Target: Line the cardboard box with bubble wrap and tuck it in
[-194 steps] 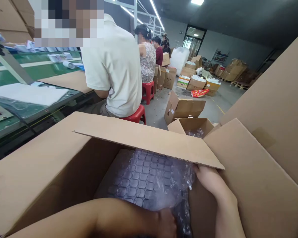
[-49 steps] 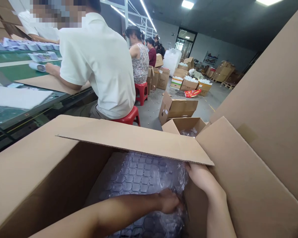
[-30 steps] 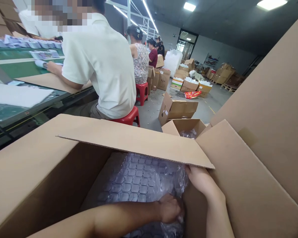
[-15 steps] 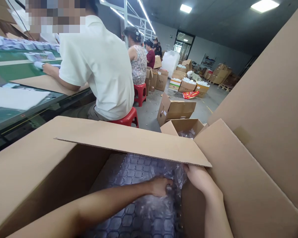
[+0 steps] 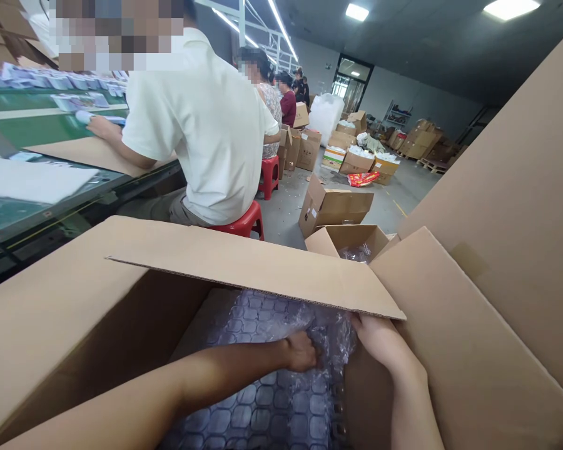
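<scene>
The bubble wrap (image 5: 267, 375) lies inside the large open carton (image 5: 75, 325), spread over the bottom and bunched up against the right inner wall under the overhanging front flap (image 5: 258, 265). It looks light, soft and limp: a clear film of air cells that crumples wherever it is pressed and probably slides a little on itself. The cells could pop under a hard pinch, so a loose gather of the crumpled fold, rather than a flat stretch, seems the best place to hold it.

The left hand (image 5: 301, 351) is curled closed on that crumpled fold near the middle of the sheet. The right hand (image 5: 380, 340) rests against the right wall of the carton at the sheet's edge; its fingers are tucked under the flap, so I cannot tell whether it grips anything.

Beyond the carton, a person in a white shirt (image 5: 211, 119) sits on a red stool (image 5: 244, 222) at a long green desk (image 5: 37, 131), and smaller boxes (image 5: 335, 209) stand on the floor.
</scene>
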Tool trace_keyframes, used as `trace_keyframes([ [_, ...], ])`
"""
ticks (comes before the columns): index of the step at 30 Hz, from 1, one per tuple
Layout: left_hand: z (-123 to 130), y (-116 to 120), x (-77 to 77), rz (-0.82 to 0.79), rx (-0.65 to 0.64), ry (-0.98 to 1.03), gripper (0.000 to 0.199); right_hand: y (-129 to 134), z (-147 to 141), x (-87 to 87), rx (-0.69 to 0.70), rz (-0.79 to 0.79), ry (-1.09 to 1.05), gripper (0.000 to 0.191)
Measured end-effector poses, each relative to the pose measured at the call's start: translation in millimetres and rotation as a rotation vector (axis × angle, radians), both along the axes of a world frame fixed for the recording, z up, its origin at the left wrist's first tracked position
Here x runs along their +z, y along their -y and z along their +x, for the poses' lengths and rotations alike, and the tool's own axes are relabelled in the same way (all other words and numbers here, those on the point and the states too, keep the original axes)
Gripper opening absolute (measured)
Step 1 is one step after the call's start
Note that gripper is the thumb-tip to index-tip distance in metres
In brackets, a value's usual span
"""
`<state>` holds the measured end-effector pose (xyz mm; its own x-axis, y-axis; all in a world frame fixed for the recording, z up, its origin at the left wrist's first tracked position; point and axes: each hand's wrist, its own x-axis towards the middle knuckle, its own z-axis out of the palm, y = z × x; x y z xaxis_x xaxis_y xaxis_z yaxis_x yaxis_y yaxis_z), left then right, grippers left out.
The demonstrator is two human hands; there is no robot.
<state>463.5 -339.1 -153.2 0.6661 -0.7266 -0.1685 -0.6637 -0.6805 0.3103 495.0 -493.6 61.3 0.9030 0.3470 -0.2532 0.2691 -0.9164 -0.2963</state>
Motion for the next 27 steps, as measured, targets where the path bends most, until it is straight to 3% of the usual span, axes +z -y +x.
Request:
trace_keyframes([
  [6,-3,2,17.0,-0.051,0.082,-0.063,0.010,6,3,-4.5,-0.004,0.022,0.043,0.056],
  [15,-9,4,28.2,-0.224,0.147,-0.187,0.015,3,5,-1.1,-0.019,0.090,0.173,0.052],
  [22,2,1,19.4,-0.408,0.369,-0.345,0.014,3,1,3.6,-0.036,0.112,0.138,0.050],
  [27,6,-5,19.9,-0.428,0.462,-0.389,0.019,3,-1,6.7,-0.067,0.081,0.094,0.050],
])
